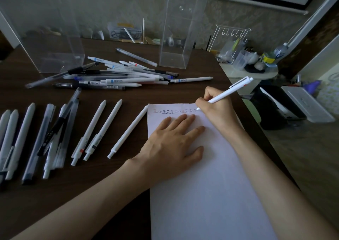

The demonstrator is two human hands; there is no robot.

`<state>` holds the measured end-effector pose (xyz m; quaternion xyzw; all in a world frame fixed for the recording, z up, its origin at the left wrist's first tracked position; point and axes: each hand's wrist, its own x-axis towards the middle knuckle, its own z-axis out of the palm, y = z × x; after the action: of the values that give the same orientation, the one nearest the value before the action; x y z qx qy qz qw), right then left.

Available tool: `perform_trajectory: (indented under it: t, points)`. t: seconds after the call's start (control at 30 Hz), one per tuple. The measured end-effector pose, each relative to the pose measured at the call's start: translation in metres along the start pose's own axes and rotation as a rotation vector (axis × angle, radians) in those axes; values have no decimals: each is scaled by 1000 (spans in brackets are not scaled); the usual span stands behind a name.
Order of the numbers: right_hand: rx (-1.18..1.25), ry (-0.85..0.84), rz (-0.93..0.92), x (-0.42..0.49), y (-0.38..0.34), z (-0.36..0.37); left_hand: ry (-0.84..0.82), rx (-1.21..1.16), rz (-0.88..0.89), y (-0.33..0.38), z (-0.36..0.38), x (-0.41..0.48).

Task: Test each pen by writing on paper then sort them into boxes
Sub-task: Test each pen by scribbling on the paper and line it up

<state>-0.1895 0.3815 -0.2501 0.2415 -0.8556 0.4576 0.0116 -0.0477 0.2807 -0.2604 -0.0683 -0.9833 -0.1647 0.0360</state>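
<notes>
White pen pinched by curled fingers of right hand, tip set down near top edge of paper, beside row of written characters. Left hand laid flat on paper, fingers straight. Pen heap and clear boxes beyond paper.

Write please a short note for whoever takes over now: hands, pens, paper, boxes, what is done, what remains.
Right hand holds a white pen, tip on the paper at the end of the row of marks.
Left hand lies flat on the paper.
A pile of pens lies behind the paper; a row of pens lies to its left.
The left clear box and the right clear box stand at the back; no pens visible inside.
Done: one row of test marks. Left: probably the pile, then sorting into the boxes.
</notes>
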Motion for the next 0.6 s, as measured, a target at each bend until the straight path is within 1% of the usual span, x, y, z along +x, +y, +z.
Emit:
perform_trajectory:
  t: [0.13, 0.27, 0.37, 0.6]
  points:
    - [-19, 4, 9, 0, 0, 1, 0, -3, 0, 0, 0, 0]
    - [26, -21, 2, 0, 0, 0, -12, 0, 8, -1, -1, 0]
    - [-6, -30, -20, -2, -1, 0, -7, 4, 9, -1, 0, 0]
    - [-24, -34, -10, -3, -3, -1, -8, 7, 15, -1, 0, 0]
